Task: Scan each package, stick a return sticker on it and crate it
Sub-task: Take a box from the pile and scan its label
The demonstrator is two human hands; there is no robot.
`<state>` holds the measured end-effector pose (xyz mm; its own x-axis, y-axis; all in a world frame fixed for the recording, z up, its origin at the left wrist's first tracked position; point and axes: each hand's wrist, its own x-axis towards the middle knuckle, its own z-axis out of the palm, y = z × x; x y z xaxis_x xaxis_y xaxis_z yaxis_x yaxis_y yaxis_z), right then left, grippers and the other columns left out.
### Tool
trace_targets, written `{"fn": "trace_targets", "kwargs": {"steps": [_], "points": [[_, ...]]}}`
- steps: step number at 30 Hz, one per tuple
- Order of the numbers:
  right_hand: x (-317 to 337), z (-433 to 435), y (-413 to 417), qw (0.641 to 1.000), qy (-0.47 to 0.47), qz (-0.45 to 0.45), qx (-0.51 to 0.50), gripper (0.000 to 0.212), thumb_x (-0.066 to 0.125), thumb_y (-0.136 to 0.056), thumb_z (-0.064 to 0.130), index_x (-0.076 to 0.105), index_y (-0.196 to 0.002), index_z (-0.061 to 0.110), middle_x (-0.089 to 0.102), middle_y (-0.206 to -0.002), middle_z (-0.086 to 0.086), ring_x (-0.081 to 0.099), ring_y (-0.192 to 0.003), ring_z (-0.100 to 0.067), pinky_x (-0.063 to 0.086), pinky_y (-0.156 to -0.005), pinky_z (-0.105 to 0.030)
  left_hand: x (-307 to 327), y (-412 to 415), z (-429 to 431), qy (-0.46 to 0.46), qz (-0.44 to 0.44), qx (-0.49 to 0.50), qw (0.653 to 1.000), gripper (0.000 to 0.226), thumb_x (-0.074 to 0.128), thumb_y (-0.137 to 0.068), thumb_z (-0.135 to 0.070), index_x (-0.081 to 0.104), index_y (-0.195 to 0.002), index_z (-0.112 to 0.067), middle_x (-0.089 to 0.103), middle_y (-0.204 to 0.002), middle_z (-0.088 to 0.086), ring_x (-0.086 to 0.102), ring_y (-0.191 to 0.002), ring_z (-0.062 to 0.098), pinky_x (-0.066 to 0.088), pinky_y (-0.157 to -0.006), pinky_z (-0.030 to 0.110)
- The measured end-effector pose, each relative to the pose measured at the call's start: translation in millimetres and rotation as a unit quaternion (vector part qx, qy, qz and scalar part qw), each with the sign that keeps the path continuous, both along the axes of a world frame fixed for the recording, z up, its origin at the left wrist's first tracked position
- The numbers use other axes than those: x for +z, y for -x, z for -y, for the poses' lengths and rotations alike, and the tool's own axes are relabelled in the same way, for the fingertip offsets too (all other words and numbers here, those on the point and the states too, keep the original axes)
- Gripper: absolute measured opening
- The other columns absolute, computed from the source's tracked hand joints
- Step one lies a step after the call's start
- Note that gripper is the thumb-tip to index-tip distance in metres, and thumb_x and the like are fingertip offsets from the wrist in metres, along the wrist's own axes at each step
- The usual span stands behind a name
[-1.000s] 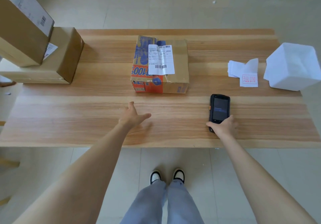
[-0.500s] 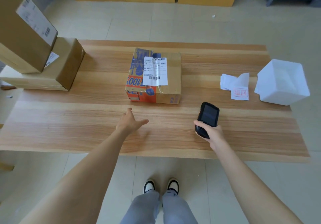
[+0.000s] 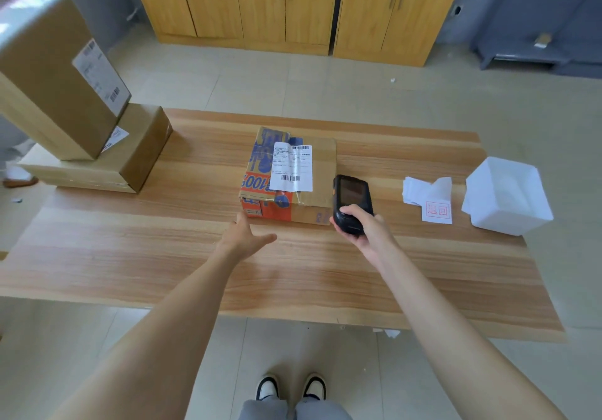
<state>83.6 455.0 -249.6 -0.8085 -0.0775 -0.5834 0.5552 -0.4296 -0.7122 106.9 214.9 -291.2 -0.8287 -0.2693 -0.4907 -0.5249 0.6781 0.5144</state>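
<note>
A cardboard package (image 3: 321,172) with orange and blue print lies at the middle of the wooden table (image 3: 130,256), a white barcode label (image 3: 291,167) on its top. My right hand (image 3: 366,230) grips a black handheld scanner (image 3: 351,203), raised off the table just right of the package's front corner. My left hand (image 3: 246,238) hovers flat with spread fingers just in front of the package, not touching it. A strip of white return stickers (image 3: 430,196) with a red stamp lies to the right.
Two plain brown boxes are stacked at the table's left end, a tall one (image 3: 55,74) leaning on a flat one (image 3: 130,155). A white box (image 3: 508,196) stands at the right end. Wooden cabinets (image 3: 293,5) line the far wall.
My right hand has lifted the scanner off the table and carried it forward and left, up beside the package. My left hand has reached slightly closer to the package.
</note>
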Motion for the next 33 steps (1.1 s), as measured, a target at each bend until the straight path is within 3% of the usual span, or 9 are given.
{"fn": "trace_targets", "kwargs": {"steps": [4,7,13,16,18,33], "points": [[12,23,3,1.000,0.011,0.000,0.009,0.051,0.072,-0.075,0.000,0.049,-0.120,-0.009,0.061,-0.098,-0.025,0.070,-0.080,-0.035,0.058,-0.063,-0.030,4,1,6,-0.007,-0.009,0.009,1.000,0.095,0.071,-0.077,-0.050,0.019,-0.145,-0.010,0.038,-0.145,0.014,0.036,-0.134,0.030,0.034,-0.108,0.049],[15,40,2,0.999,-0.013,0.001,0.034,0.046,0.070,-0.076,-0.002,0.050,-0.117,-0.008,0.063,-0.092,-0.024,0.069,-0.074,-0.033,0.058,-0.059,-0.029,6,1,9,-0.007,-0.012,0.011,1.000,0.091,0.071,-0.077,-0.049,0.022,-0.144,-0.010,0.040,-0.143,0.015,0.037,-0.133,0.030,0.034,-0.107,0.046],[6,58,-8,0.997,-0.036,0.005,0.071,0.032,0.069,-0.076,-0.004,0.053,-0.104,-0.005,0.064,-0.091,-0.022,0.067,-0.078,-0.034,0.055,-0.087,-0.043,4,-2,14,-0.011,-0.016,0.010,1.000,0.095,0.071,-0.078,-0.049,0.018,-0.147,-0.012,0.037,-0.144,0.016,0.036,-0.134,0.030,0.033,-0.108,0.045],[5,65,-13,0.996,-0.046,0.012,0.077,0.058,0.074,-0.071,-0.001,0.047,-0.122,-0.008,0.061,-0.112,-0.028,0.069,-0.083,-0.035,0.059,-0.071,-0.037,2,-4,15,-0.008,-0.004,0.010,1.000,0.098,0.070,-0.077,-0.050,0.015,-0.148,-0.011,0.033,-0.147,0.017,0.034,-0.135,0.032,0.032,-0.109,0.047],[5,67,-15,0.996,-0.045,0.014,0.077,0.062,0.074,-0.071,-0.002,0.043,-0.125,-0.006,0.057,-0.119,-0.031,0.069,-0.082,-0.035,0.057,-0.061,-0.032,0,-5,16,-0.005,0.002,0.007,1.000,0.099,0.070,-0.077,-0.051,0.014,-0.149,-0.010,0.031,-0.148,0.017,0.033,-0.136,0.032,0.032,-0.109,0.048],[7,78,-19,0.996,-0.029,0.024,0.081,0.059,0.071,-0.074,-0.002,0.046,-0.126,-0.013,0.061,-0.104,-0.029,0.070,-0.073,-0.033,0.055,-0.055,-0.026,-3,-3,27,-0.015,0.010,0.011,1.000,0.103,0.070,-0.077,-0.052,0.010,-0.150,-0.010,0.028,-0.150,0.018,0.032,-0.136,0.034,0.032,-0.110,0.049]]}}
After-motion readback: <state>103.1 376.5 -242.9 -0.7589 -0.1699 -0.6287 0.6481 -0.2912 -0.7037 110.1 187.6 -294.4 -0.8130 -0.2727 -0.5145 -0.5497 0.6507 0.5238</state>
